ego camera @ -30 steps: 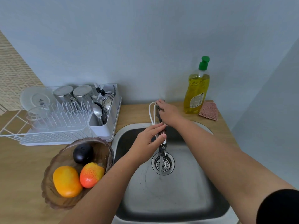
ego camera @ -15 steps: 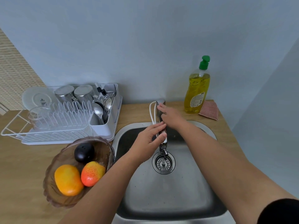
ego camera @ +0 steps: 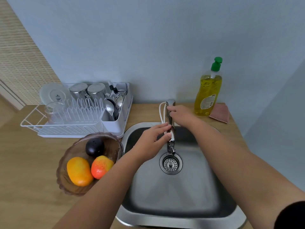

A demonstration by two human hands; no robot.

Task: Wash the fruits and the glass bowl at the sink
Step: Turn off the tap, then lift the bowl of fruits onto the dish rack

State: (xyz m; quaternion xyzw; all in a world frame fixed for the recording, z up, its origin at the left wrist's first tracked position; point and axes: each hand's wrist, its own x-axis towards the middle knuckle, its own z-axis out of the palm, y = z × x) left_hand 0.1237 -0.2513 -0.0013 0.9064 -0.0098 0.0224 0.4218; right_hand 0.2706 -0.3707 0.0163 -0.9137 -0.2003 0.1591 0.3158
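Observation:
A tinted glass bowl (ego camera: 66, 156) sits on the wooden counter left of the steel sink (ego camera: 189, 187). It holds an orange-yellow fruit (ego camera: 79, 171), a red-orange fruit (ego camera: 101, 166) and a dark purple fruit (ego camera: 94, 147). Over the sink, my left hand (ego camera: 152, 142) pinches the chrome faucet (ego camera: 170, 128) at the lower part of its spout. My right hand (ego camera: 180, 115) grips the faucet higher up, near its top. No water is visible.
A white dish rack (ego camera: 74, 116) with steel cups, a plate and cutlery stands behind the bowl. A yellow dish-soap bottle (ego camera: 208, 90) and a pink sponge cloth (ego camera: 220, 113) sit at the back right. The drain strainer (ego camera: 170, 164) lies under the spout.
My right hand slid slightly down from the faucet's top. My left hand kept its hold. The view shifted a little.

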